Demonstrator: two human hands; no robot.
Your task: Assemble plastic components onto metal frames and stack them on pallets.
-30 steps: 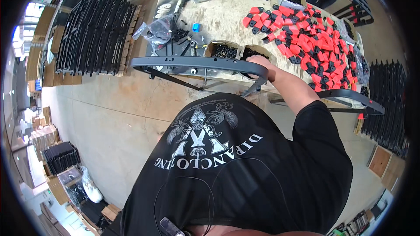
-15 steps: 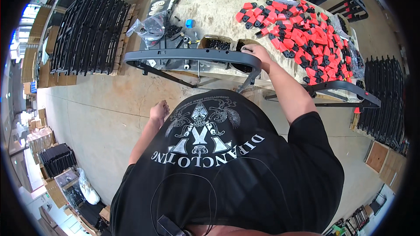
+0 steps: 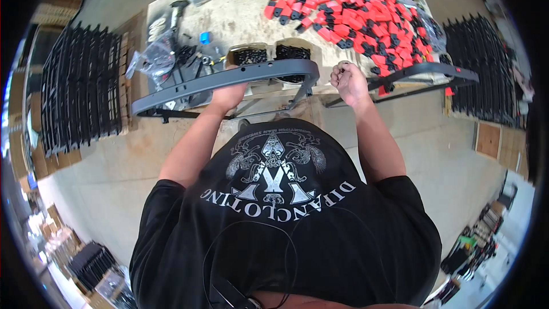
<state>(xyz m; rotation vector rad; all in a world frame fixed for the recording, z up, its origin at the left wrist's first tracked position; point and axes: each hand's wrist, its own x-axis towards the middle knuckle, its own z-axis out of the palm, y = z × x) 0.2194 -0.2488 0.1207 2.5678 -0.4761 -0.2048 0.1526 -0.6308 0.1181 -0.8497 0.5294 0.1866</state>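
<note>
A black curved metal frame (image 3: 229,77) lies along the near edge of the wooden worktable, its rounded corner in front of two boxes of small black parts. My left hand (image 3: 229,97) is at the frame's long bar, and the bar hides its fingers; whether it grips the frame does not show. Right of the frame's corner, my right hand (image 3: 350,84) is raised with its fingers curled together, apart from the frame. Something small and dark may be between the fingertips. The nearest boxes are the left box of black parts (image 3: 250,56) and the right box of black parts (image 3: 293,52).
Red and black plastic pieces (image 3: 354,17) are heaped on the table's right. A second black frame (image 3: 423,71) juts over the near right edge. A hammer (image 3: 176,16), a clear plastic bag (image 3: 154,57) and a blue piece (image 3: 205,38) lie left. Stacked black frames (image 3: 86,86) stand beside the table.
My right hand has come out of the right box of black parts and moved right, fingers curled. My left hand has risen from beside my body to the frame's bar. The view has shifted.
</note>
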